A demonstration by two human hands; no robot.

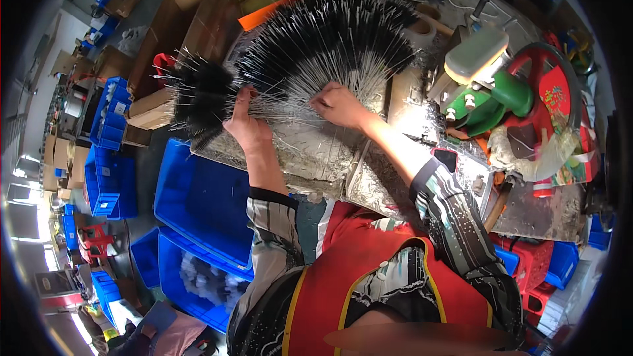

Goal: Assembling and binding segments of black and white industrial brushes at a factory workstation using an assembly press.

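A wide fan of black-bristled brushes with thin wire stems (330, 33) lies on the worn workbench (297, 158), its pale wire ends toward me. To its left is a smaller bundle of black-bristled wire brushes (201, 102), wires sticking out at the far left. Between the two, my left hand (248, 122) is closed at the smaller bundle's right side, thumb and fingers pressed together on wire stems. My right hand (339, 105) pinches at the wire ends along the near edge of the fan. Exactly how many wires either hand grips is too fine to see.
Blue bins (198, 191) stand below the bench on the left, one with greyish pieces inside. A tall cardboard box (178, 33) and an orange-edged tray (270, 0) sit beyond the brushes. On the right is a green machine (494, 99) with a lit lamp head (476, 55).
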